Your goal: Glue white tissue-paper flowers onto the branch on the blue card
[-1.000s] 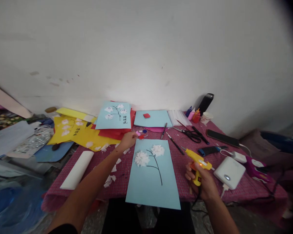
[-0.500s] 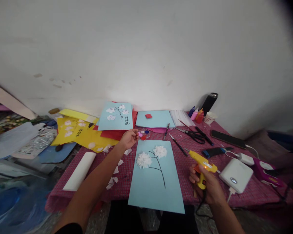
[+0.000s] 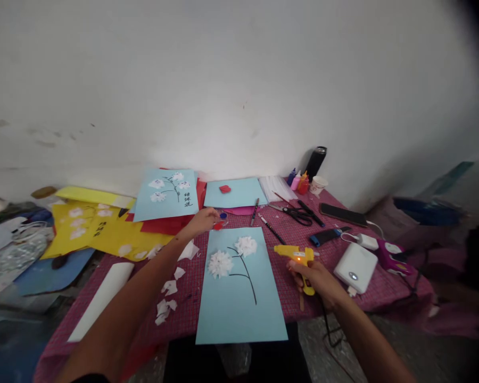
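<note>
My right hand (image 3: 316,277) is wrapped round a yellow hot glue gun (image 3: 301,258) with an orange light. Its nozzle points left, close to the right edge of a light blue sheet (image 3: 241,319). On that sheet are a drawn black stem (image 3: 248,277) and two white ruffled paper flowers (image 3: 220,264). My left hand (image 3: 203,222) reaches past the sheet's top left corner, fingertips pinched together at a small clear palette (image 3: 224,218) with red and blue paint. Whatever those fingers hold is too small to make out. Torn white paper pieces (image 3: 170,287) lie under my left forearm.
A finished blue flower picture (image 3: 167,207) and yellow sheets (image 3: 123,234) lie at back left. Scissors (image 3: 297,214), pens, paint bottles (image 3: 297,181), a paper cup (image 3: 318,184), a black flask (image 3: 316,164), a phone (image 3: 343,214) and a white power bank (image 3: 356,268) stand or lie rightward.
The view has swung right, so things sit further left. My right hand has brought the glue gun nearer the blue sheet and turned it more level. My left hand now covers more of the palette.
</note>
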{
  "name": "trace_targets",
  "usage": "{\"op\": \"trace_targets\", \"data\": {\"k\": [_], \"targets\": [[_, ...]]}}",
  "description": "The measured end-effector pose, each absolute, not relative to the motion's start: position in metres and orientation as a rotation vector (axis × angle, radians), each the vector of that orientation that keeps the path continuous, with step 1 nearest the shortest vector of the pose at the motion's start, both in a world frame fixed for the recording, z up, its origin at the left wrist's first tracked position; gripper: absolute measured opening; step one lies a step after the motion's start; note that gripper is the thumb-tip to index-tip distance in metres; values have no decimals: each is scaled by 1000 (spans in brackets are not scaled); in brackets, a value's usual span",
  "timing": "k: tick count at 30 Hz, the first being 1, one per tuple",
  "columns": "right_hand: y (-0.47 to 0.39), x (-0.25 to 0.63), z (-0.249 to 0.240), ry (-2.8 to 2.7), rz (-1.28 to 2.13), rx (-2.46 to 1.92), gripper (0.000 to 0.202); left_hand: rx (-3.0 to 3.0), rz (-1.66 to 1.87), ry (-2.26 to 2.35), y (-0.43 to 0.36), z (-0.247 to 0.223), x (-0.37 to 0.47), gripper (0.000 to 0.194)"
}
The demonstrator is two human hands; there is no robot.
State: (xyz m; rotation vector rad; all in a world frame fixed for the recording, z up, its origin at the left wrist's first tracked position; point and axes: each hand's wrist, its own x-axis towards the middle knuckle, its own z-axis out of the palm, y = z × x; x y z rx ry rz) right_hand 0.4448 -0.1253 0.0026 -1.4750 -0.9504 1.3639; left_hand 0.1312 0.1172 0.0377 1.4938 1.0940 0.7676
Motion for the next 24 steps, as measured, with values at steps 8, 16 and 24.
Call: {"op": "trace_targets", "data": {"k": [8, 16, 24], "targets": [[-129, 445, 5, -943, 1407, -1469, 36, 1732, 545, 1052, 127, 56, 139, 16], [-138, 446, 2, -801, 1410, -1374, 37, 1696, 568, 1050, 121, 70, 130, 16], [-143, 454, -11, -764, 1389, -1365, 37, 1814, 628, 1013, 90, 85, 81, 21]]}}
